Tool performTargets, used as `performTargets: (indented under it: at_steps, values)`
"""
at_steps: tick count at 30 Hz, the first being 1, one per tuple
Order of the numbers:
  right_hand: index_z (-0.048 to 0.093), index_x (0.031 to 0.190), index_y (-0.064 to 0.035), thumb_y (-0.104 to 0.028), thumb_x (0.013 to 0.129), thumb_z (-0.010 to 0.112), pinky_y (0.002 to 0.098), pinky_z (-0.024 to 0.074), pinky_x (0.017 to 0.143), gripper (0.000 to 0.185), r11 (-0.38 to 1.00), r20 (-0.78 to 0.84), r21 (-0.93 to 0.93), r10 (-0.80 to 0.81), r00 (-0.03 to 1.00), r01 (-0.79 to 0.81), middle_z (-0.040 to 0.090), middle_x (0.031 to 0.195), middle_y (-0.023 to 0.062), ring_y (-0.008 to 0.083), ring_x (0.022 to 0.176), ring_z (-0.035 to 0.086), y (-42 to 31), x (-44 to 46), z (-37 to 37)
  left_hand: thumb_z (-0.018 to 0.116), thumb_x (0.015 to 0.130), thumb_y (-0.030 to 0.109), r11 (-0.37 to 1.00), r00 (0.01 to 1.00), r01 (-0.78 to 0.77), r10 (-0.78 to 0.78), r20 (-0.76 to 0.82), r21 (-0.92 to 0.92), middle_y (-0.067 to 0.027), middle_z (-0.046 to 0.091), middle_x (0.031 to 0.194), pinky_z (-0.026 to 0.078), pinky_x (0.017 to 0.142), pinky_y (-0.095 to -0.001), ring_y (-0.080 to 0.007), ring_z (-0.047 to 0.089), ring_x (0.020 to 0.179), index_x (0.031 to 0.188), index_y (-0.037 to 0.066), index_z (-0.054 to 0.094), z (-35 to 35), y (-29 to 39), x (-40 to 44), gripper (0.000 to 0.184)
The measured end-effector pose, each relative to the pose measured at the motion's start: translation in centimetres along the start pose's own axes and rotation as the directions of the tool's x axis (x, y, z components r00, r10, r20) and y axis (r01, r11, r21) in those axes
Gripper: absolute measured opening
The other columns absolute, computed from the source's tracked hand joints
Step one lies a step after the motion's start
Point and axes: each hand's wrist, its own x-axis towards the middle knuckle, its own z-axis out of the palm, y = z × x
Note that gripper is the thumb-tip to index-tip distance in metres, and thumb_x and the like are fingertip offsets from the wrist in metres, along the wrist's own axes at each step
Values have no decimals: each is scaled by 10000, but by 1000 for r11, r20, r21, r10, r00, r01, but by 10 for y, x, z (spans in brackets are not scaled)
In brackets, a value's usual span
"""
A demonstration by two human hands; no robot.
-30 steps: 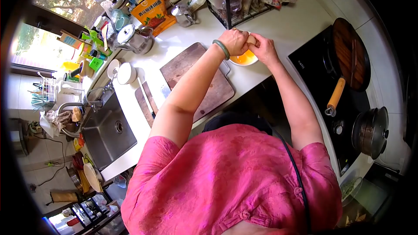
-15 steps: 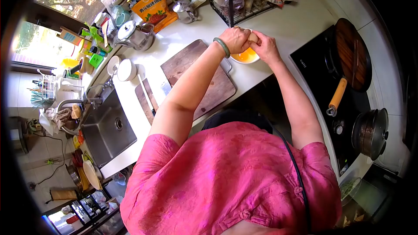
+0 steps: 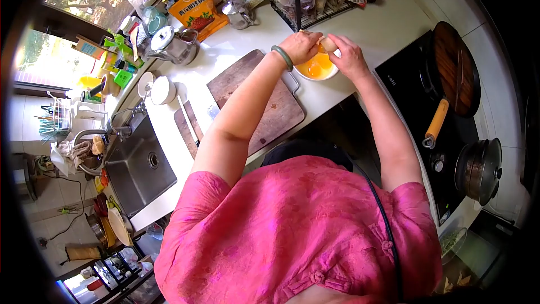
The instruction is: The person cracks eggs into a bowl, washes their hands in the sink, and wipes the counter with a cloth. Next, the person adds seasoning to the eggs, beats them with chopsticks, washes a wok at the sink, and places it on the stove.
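Note:
A white bowl [image 3: 323,77] holds orange-yellow egg yolks [image 3: 316,67] near the counter's front edge. Just over its far side, my right hand [image 3: 350,56] grips a brown eggshell [image 3: 328,44] between thumb and fingers. My left hand [image 3: 301,47], with a green bangle at the wrist, is closed round another part of the egg, mostly hidden by the fingers. The two shell parts are slightly apart, with orange egg showing between them. Left of the bowl lies a brown cutting board [image 3: 275,107] with a metal handle, partly under my left forearm.
On the right are a black cooktop [image 3: 405,84], a pan with a wooden handle [image 3: 436,124] and a lidded pot [image 3: 478,171]. A wire rack [image 3: 323,17] stands behind. To the left are a kettle [image 3: 177,48], white bowls [image 3: 163,90], a knife [image 3: 189,121] and the sink [image 3: 140,171].
My hands have moved slightly apart, and the egg between them has come open. More of the yolks in the bowl shows now.

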Motion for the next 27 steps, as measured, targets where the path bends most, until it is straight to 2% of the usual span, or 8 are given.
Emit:
performTargets:
  at_steps: [11,18,21,22,24,25,26,27]
  values:
    - [544,1096,-68,-2,676,626,358,472,785,433,890,52,-359,-280,959,279,546,988,97,276,927,549,-23,14,-19,487,770,98,998,998,60,-61,-22,-32,-206,605,807,473,729,-401,-344,590,774,1075,-28,533,-6,-2,-7,334]
    - [551,1072,-68,-11,676,634,356,477,780,408,867,30,-393,-322,946,308,548,990,92,270,909,561,-29,13,-20,476,777,127,996,995,81,-83,-61,-32,-222,611,858,475,741,-432,-371,588,807,1068,-26,534,-7,-2,-8,334]
    - [559,1053,-69,-37,671,656,368,485,762,396,947,19,-263,-188,982,186,563,960,94,289,876,573,-23,6,-13,486,780,108,991,992,94,-102,-76,-99,-216,607,879,476,756,-413,-370,582,829,1066,-30,543,-8,1,-7,323]
    - [556,1051,-55,-47,677,668,357,490,749,391,985,-47,-166,-49,998,40,577,954,96,273,854,586,-21,4,-10,486,780,108,991,992,95,-102,-76,-98,-216,607,879,476,756,-413,-370,582,829,1066,-30,543,-8,4,-6,323]
    - [553,1050,-41,-57,683,679,346,495,736,388,993,-98,-57,99,990,-105,591,948,98,257,833,598,-13,-6,5,507,777,88,961,967,85,-142,-209,-262,-194,588,949,477,770,-384,-352,576,863,1058,-14,567,-7,10,-3,304]
    - [547,1049,-21,-61,694,681,326,496,728,382,891,-78,302,376,923,-337,598,951,102,229,822,602,-7,-12,17,507,777,88,962,969,84,-140,-205,-260,-194,588,949,477,770,-384,-352,576,863,1058,-14,567,-3,13,-1,304]
    - [541,1049,-1,-66,706,683,306,496,719,377,620,40,607,600,799,-497,606,954,105,202,811,606,0,-18,28,523,782,69,921,958,143,-221,-182,-362,-173,570,1006,474,775,-365,-329,583,865,1072,4,573,2,16,1,301]
    - [522,1060,30,-63,714,687,260,488,714,394,541,78,665,635,768,-515,600,981,111,155,824,592,-5,-19,28,538,786,50,866,943,201,-298,-150,-459,-151,552,1063,470,780,-346,-306,590,867,1086,23,578,6,17,2,304]
